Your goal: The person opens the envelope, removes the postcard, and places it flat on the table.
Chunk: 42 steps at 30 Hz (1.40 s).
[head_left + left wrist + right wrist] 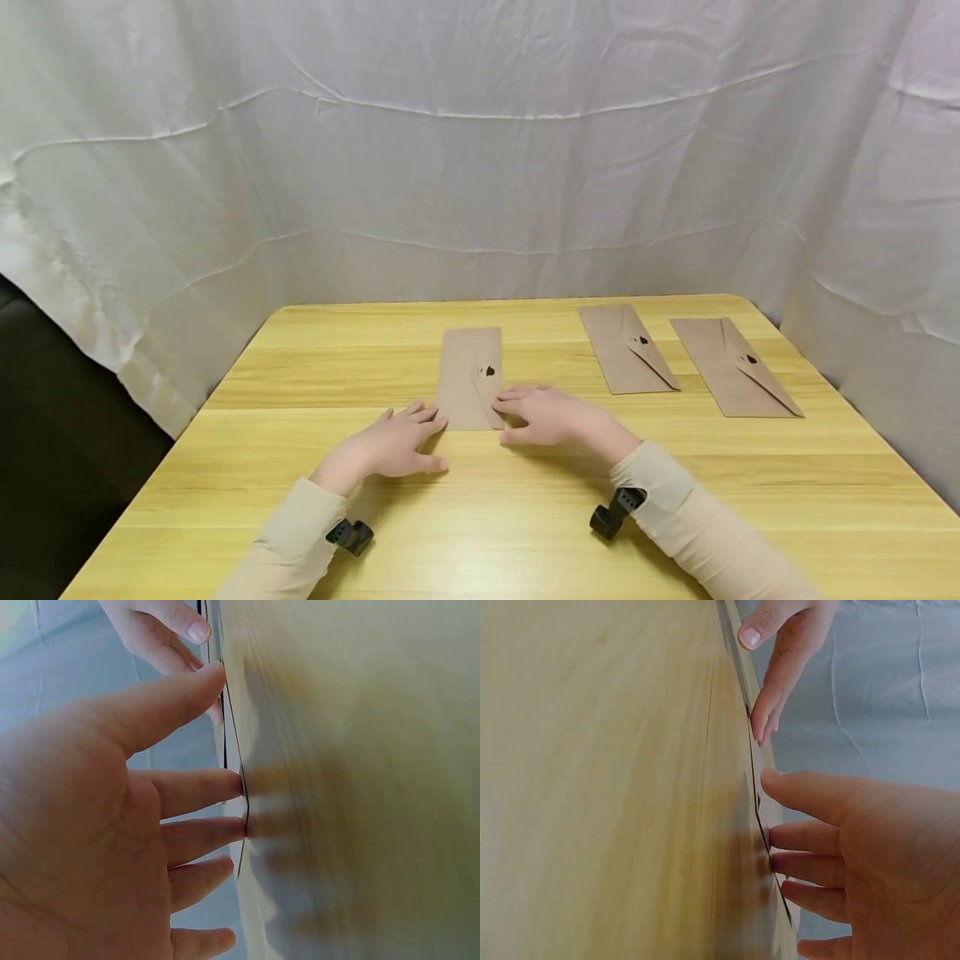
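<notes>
Brown envelopes, black marks, yellow wood-grain table, whitish curtain, beige sleeves

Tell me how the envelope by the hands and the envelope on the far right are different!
The left hand and right hand touch the left envelope; no hand touches the far-right envelope. In the head view, the left envelope looks nearly straight, while the far-right envelope slants, its far end leaning left. Both are brown, with a flap and a dark mark facing up.
</notes>
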Motion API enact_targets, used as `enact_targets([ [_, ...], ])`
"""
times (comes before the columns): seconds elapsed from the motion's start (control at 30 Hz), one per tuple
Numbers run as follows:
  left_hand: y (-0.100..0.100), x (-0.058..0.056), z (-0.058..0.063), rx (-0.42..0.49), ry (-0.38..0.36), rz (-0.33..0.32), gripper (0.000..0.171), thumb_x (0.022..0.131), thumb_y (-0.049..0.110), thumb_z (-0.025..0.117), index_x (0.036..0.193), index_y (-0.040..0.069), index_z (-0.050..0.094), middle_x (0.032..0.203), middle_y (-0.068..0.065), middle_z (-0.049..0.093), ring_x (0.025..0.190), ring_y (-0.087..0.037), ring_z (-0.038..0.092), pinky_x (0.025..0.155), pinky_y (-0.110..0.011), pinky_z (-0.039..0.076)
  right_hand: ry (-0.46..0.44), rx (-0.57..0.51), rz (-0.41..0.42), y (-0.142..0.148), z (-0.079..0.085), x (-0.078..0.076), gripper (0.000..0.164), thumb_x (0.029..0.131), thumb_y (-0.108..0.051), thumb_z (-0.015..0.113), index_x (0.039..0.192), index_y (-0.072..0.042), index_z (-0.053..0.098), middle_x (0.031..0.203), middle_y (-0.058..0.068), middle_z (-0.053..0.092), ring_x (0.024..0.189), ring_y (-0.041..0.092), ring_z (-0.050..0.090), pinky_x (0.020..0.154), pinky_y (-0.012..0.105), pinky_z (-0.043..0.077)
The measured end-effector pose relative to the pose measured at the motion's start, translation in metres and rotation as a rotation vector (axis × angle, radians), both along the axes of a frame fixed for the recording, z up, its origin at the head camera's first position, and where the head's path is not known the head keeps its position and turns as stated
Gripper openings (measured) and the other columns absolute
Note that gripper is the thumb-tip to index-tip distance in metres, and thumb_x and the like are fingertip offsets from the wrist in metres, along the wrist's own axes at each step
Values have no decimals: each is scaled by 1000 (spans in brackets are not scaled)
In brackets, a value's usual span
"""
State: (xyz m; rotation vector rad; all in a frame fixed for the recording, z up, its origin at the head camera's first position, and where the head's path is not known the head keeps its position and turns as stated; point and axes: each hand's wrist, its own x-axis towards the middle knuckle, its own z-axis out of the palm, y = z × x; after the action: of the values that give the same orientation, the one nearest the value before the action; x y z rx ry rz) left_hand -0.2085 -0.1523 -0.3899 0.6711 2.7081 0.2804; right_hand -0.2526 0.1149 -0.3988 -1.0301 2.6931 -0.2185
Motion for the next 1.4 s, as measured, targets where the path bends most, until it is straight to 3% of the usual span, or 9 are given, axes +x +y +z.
enact_targets([
  [0.37,-24,11,4,64,-1,44,73,91,54,59,147,10,44,159,-14,31,151,-36,17,116,-68,11,29,11,43,-26,1,1,64,96,-49,53,148,-13,43,156,6,39,146,25,33,119,50,27],
  [0.87,-55,-6,-6,168,18,79,74,93,48,60,145,-1,42,155,-25,31,146,-48,18,114,-69,17,112,128,33,-63,0,3,64,96,-52,51,150,-19,40,156,0,38,147,20,31,118,57,24],
  [1.4,-70,-7,-8,202,20,141,74,94,45,60,145,-4,41,155,-27,31,146,-50,17,113,-67,20,123,155,53,-86,-5,2,64,96,-55,50,150,-23,38,158,-3,34,148,17,29,118,56,25],
])
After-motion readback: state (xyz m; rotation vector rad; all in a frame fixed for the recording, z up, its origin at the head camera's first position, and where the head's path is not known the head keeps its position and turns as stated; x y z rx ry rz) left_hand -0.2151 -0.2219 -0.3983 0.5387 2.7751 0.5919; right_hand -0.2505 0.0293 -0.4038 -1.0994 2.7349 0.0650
